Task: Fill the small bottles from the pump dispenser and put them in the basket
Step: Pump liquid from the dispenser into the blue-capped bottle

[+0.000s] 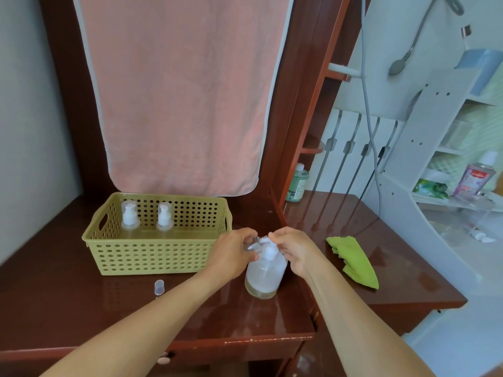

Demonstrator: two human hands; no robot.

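Note:
A clear pump dispenser (265, 273) with a little yellowish liquid at its bottom stands on the dark red table. My right hand (295, 251) is shut on its white pump head. My left hand (232, 254) holds a small clear bottle (251, 244) up under the pump's nozzle; the fingers hide most of that bottle. Two small pump bottles (130, 220) (164, 220) stand upright in the back of the olive perforated basket (152, 257), left of my hands. A small clear cap (159, 286) stands on the table in front of the basket.
A green cloth (353, 261) lies on the table right of the dispenser. A pink towel (179, 91) hangs behind the basket. A green bottle (298, 183) stands at the back by the wooden frame. White shelves with a pink bottle (475, 176) rise at the right.

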